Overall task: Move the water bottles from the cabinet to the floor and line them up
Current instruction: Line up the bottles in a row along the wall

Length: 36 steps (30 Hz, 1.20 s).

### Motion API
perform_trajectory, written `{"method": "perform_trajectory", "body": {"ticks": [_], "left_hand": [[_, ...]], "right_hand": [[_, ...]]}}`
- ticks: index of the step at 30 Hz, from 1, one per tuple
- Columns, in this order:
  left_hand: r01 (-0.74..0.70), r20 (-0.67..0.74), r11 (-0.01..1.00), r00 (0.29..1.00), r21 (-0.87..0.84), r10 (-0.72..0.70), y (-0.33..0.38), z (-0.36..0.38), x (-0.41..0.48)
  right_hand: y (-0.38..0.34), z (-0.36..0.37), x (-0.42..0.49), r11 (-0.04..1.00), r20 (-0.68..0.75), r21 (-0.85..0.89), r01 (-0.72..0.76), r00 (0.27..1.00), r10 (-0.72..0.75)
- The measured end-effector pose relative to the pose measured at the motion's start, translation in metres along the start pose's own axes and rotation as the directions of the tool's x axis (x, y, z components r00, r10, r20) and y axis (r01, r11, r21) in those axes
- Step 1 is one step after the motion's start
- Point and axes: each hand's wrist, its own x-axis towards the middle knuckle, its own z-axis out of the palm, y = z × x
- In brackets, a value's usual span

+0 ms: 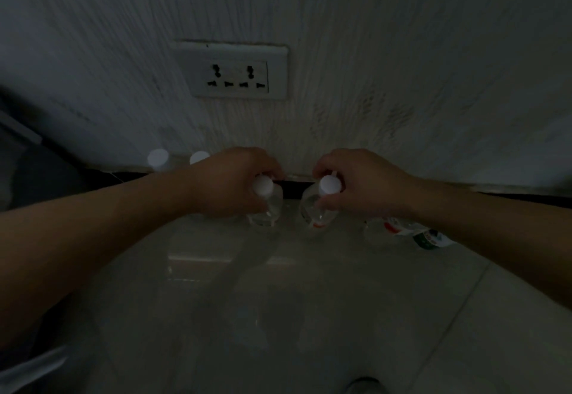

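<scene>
Against the wall [402,84], left hand [229,183] curled round first bottle [268,206], right hand [365,183] round second bottle [312,208]; two more caps [158,158] [199,157] leftward.

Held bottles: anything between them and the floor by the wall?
Nothing visible: left hand grips left bottle, right hand grips right bottle, both at the floor; capped bottles stand further left, labelled bottles sit right.
</scene>
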Motion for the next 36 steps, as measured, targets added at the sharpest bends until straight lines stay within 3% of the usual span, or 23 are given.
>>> {"method": "perform_trajectory", "body": {"ticks": [8, 21, 36], "left_hand": [[0.088, -0.092, 0.988, 0.993, 0.126, -0.077, 0.002, 0.005, 0.003], [0.043, -0.028, 0.991, 0.999, 0.125, -0.04, -0.002, -0.009, 0.003], [0.075, -0.103, 0.992, 0.993, 0.098, -0.065, -0.014, -0.023, 0.004]], "right_hand": [[0.003, -0.001, -0.001, 0.998, 0.055, -0.012, 0.062, 0.997, -0.061], [-0.01, -0.003, 0.013, 0.998, -0.084, -0.008, 0.066, 0.994, -0.066], [-0.027, 0.006, 0.042, 0.995, -0.213, 0.013, 0.102, 0.972, -0.096]]}}
